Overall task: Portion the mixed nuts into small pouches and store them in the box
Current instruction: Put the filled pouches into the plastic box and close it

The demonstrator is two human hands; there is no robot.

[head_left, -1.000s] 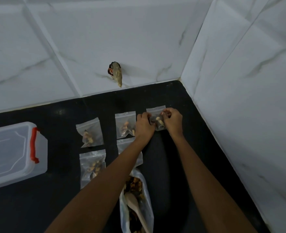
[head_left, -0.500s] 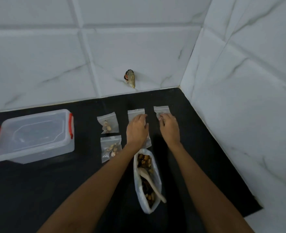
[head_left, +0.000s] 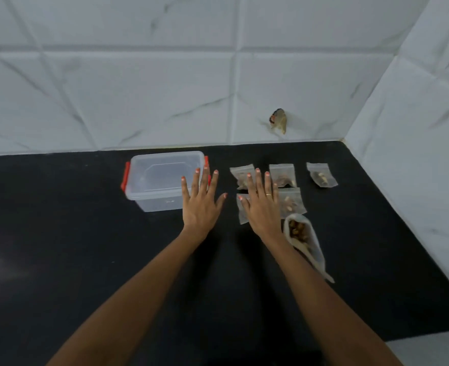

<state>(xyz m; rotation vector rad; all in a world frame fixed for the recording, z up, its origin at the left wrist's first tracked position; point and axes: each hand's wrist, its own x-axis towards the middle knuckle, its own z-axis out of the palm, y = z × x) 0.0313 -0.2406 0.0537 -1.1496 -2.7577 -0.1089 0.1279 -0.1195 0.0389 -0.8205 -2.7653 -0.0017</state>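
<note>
We've released the small clear zip pouch of nuts (head_left: 322, 175) at 2 o'clock; both hands now spread flat, gripping nothing; left hand (head_left: 200, 204) at the lidded clear plastic box with red latches (head_left: 154, 202), 11 o'clock; right hand (head_left: 261, 207) over other pouches (head_left: 282, 177); storing looks next

- White tile walls (head_left: 138, 88) with grey lines meet in a corner.
- A black table (head_left: 59, 233) sits below them.
- A small brown lump (head_left: 278, 121) sticks on the wall.

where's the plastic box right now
In the head view, the clear box with red latches sits left of centre on the black counter, close to the tiled back wall, just left of the pouches; the left hand overlaps its right end.
</note>
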